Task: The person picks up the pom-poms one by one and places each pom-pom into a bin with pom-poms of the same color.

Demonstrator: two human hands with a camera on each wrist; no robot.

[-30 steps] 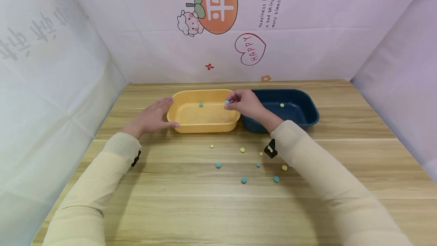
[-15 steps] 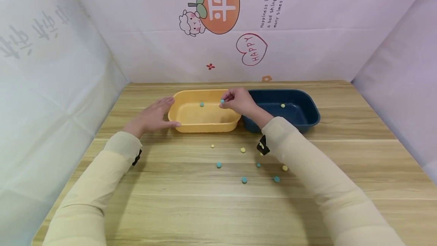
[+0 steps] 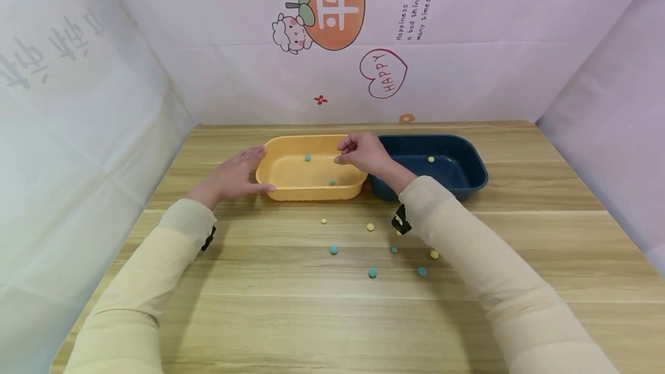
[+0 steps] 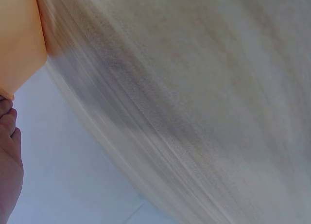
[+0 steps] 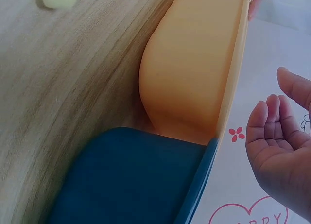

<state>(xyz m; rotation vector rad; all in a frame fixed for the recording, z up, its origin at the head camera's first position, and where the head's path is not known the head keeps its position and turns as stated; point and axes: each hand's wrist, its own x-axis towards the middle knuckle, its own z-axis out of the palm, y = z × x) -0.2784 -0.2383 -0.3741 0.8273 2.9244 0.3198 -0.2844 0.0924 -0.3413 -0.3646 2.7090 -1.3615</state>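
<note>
A yellow rectangular tub [image 3: 317,194] stands at the back of the table, with a dark blue tub [image 3: 470,183] against its right end. My left hand [image 3: 234,178] rests on the yellow tub's left end, thumb straight along the front wall and fingers at the rim. Over the tub's right end hovers my right hand [image 3: 365,153], fingers loosely bent. In the right wrist view, a gap separates its thumb from its fingertips [image 5: 272,103], with nothing between. Inside the yellow tub lie a blue ball [image 3: 307,157] at the back and another blue ball [image 3: 332,182] by the front wall.
One yellow ball [image 3: 430,159] lies in the dark blue tub. Several small balls are scattered on the wooden table [image 3: 249,305] before the tubs, among them a blue ball [image 3: 372,272] and a yellow ball [image 3: 370,227]. White printed cloth [image 3: 467,74] surrounds the table.
My right hand has moved slightly left over the yellow tub and let go of the blue ball, which now lies inside near the front wall. My left hand stays on the tub.
</note>
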